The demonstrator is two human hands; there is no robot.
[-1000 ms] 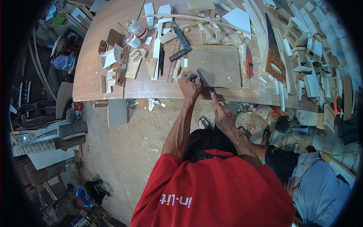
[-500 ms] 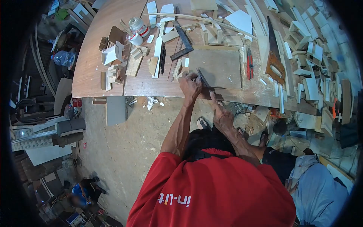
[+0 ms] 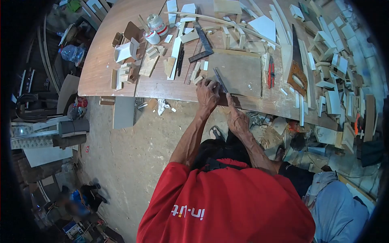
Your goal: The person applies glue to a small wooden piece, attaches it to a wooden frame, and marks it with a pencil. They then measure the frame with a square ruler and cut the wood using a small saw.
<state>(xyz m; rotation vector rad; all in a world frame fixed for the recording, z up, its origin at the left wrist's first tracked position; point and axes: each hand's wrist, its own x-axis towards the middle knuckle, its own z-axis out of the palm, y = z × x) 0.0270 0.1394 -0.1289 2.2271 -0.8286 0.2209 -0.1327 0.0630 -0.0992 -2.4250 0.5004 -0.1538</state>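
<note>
My left hand [image 3: 208, 96] rests at the table's front edge, fingers bent and pressed together. What they grip is hidden under them; small pale wood pieces [image 3: 198, 78] lie just beyond the fingertips. A narrow dark metal strip [image 3: 220, 80] slants across the work area beside these fingers. My right hand [image 3: 238, 118] sits lower, at the edge, its index finger stretched along the near end of the strip and its other fingers curled in. The strip's near end is partly covered, so its exact kind does not show. Right of it lies a flat board [image 3: 239, 73].
A dark carpenter's square [image 3: 202, 44], red-handled pliers [image 3: 270, 75] and a handsaw [image 3: 298, 77] lie on the table [image 3: 97, 77]. Glue jars [image 3: 152, 37] stand left. Wood offcuts [image 3: 334, 67] pile up right. A person in grey [image 3: 340, 198] is close at my right.
The view has shifted slightly, so the table's contents sit a little further right. Both hands keep nearly the same pose beside the metal strip.
</note>
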